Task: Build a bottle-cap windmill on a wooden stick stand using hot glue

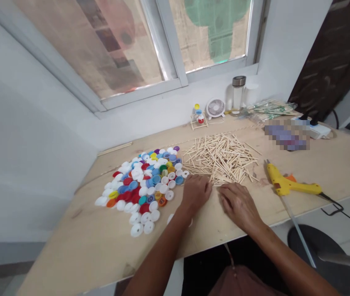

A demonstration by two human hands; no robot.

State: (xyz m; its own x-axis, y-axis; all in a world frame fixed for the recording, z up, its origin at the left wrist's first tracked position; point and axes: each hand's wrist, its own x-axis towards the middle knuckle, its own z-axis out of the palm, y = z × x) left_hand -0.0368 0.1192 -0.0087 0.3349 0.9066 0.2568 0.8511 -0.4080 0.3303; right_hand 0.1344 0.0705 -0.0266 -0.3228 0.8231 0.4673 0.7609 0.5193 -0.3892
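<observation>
My left hand (196,191) rests on the wooden table, between the bottle caps and the sticks, with its fingers curled. To its right, my right hand (237,204) lies at the near edge of the sticks, its fingers bent and close together. Whether anything is under or in either hand is hidden. Many plastic bottle caps (156,179), white, blue, red, yellow and other colours, spread to the left. A heap of short wooden sticks (224,156) lies just beyond both hands. One or two white caps (170,218) are partly hidden behind my left forearm.
A yellow glue gun (286,184) with a clear glue stick lies right on the table (85,242). Behind stand a small cap figure (199,117), a white fan (215,108) and a glass bottle (238,94). Bagged sticks (270,109) and a power strip (318,130) sit back right.
</observation>
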